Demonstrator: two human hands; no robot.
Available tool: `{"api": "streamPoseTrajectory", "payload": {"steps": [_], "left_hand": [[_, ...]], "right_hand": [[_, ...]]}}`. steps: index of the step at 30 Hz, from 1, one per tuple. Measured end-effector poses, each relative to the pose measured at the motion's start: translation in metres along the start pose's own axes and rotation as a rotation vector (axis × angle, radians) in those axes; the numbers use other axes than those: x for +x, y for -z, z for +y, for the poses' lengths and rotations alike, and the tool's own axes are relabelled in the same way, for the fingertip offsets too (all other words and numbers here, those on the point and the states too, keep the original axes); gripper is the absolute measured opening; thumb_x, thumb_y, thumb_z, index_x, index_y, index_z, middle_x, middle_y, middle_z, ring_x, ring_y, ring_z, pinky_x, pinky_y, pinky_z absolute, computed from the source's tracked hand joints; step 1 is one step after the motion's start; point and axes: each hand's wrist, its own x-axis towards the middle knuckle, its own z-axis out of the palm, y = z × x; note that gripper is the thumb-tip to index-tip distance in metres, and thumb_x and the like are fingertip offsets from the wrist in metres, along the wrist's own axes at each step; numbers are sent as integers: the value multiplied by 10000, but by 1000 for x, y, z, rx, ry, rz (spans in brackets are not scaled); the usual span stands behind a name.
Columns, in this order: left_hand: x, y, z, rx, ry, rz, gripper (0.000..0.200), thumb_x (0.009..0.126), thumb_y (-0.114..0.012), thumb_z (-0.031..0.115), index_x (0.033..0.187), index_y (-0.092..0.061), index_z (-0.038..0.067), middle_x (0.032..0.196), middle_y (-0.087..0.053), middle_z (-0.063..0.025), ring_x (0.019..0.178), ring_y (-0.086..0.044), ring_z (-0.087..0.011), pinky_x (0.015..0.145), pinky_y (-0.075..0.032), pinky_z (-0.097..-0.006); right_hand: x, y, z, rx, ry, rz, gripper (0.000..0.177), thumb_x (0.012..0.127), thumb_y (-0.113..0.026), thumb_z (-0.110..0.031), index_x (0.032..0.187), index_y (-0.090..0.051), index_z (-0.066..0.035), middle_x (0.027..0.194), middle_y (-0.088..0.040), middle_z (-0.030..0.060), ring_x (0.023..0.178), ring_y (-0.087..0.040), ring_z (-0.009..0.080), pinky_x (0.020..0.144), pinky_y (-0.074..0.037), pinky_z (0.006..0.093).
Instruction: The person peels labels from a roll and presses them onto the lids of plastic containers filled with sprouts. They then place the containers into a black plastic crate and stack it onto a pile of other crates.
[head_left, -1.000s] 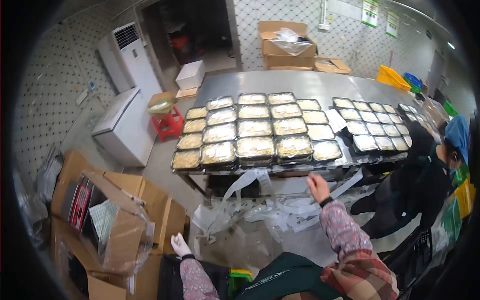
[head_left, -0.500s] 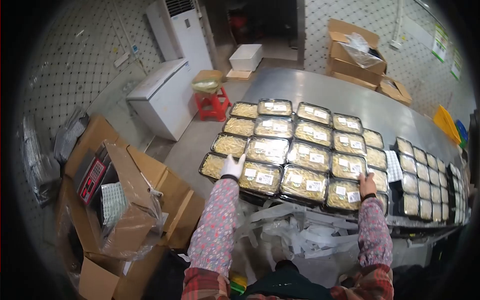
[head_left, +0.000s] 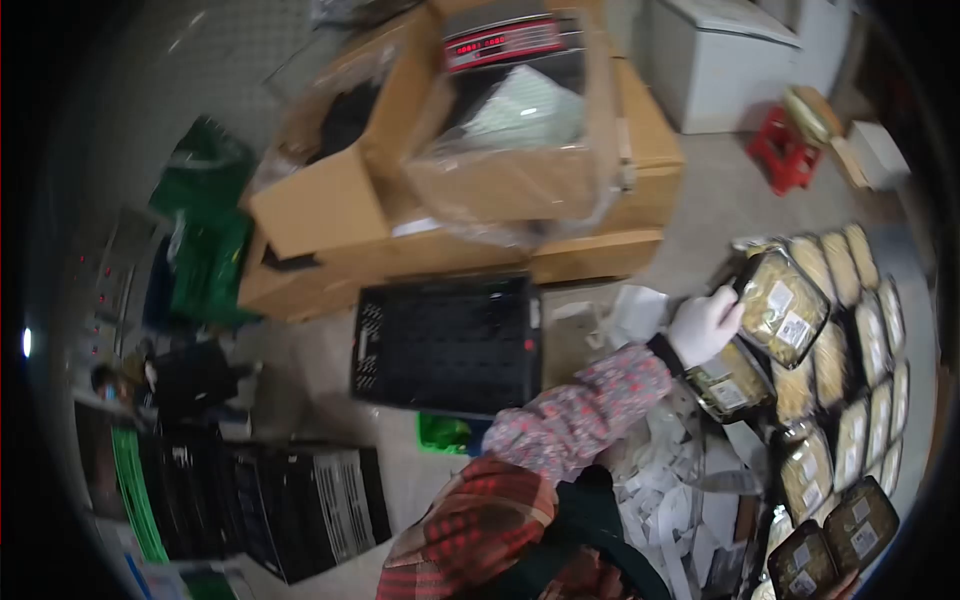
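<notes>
My left hand (head_left: 705, 325), in a white glove, is closed on the near edge of a sealed food tray (head_left: 783, 305). This tray is black, with pale shredded food under clear film and white labels. A second food tray (head_left: 728, 382) hangs tilted just below that hand, overlapped by the first. At the bottom right, only a bit of my right hand (head_left: 846, 586) shows, its fingers at two tilted food trays (head_left: 862, 530); the rest is hidden behind them. More packed trays (head_left: 850, 440) stand in rows on the metal table beside both hands.
A black plastic crate (head_left: 445, 345) sits on the floor to the left of my arm. Cardboard boxes (head_left: 520, 180) stand beyond it, one holding a scale (head_left: 500, 42). Stacked black crates (head_left: 290, 510) are at lower left. White strips (head_left: 670, 500) hang beside the table.
My view has turned left, toward the crates and boxes. Both hands, which rested on the tray rows, now have trays lifted and tilted from the rows.
</notes>
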Motion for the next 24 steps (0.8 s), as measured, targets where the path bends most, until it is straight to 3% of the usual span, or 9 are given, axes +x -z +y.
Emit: {"api": "streamPoseTrajectory", "payload": {"steps": [3,4,8,9,10,13,17,21,24], "left_hand": [[-67,153,-27,103,119,106,133,863,-624,177,864,-545,70,598,-545,-178,555,-578,-375,475,-407,-443],[-96,197,-52,164,157,133,139,878,-627,196,856,-584,66,618,-577,-146,537,-607,-293,497,-459,-364],[-204,370,-108,501,512,118,151,885,-617,213,891,-575,68,678,-595,-189,649,-634,-360,559,-497,-390],[-228,406,-130,603,515,109,154,877,-617,216,877,-564,71,680,-596,-197,654,-619,-387,556,-492,-422],[-248,438,-146,683,498,95,140,862,-615,197,850,-549,74,662,-592,-200,648,-602,-407,546,-482,-460],[-281,516,-207,876,348,-238,196,869,-554,263,784,-494,97,601,-594,-180,564,-591,-396,516,-475,-508],[-274,563,-289,842,258,-676,171,849,-565,251,800,-536,90,703,-622,-137,660,-617,-339,602,-488,-468],[-280,570,-361,1124,255,-388,390,819,-606,210,1197,-543,137,1157,-571,-124,1094,-520,-319,987,-310,-551],[-336,562,-382,1025,536,-209,482,806,-620,182,1274,-514,139,1300,-497,-148,1206,-451,-334,1034,-288,-529]], "right_hand": [[-40,-43,-192,255,238,-177,303,879,-666,-272,857,-625,28,728,-620,169,617,-578,281,547,-467,399],[-43,-85,-164,121,532,-330,249,836,-548,-81,1060,-563,25,1017,-540,204,909,-513,339,789,-419,382],[-189,-167,-415,447,338,-1144,238,914,-549,-168,1010,-575,49,936,-597,138,839,-565,221,758,-459,334],[-233,-219,-434,577,700,-1058,181,893,-576,-135,919,-555,43,797,-588,89,706,-530,199,663,-457,330],[-274,-225,-501,688,584,-1360,202,894,-574,-166,876,-537,32,731,-561,109,658,-519,193,621,-452,330],[-392,-313,-592,771,1044,-1598,209,911,-525,-240,898,-527,-32,745,-582,230,715,-584,419,603,-460,440],[-518,-405,-667,575,1448,-1652,296,891,-525,-335,880,-515,-39,690,-577,233,698,-571,438,620,-442,500],[-565,-473,-669,475,1338,-1110,263,854,-574,-309,1010,-603,-100,901,-641,154,851,-619,349,706,-493,463],[-539,-442,-643,441,1340,-1126,314,824,-599,-243,1101,-592,-95,978,-599,153,888,-586,344,752,-494,434]]}}
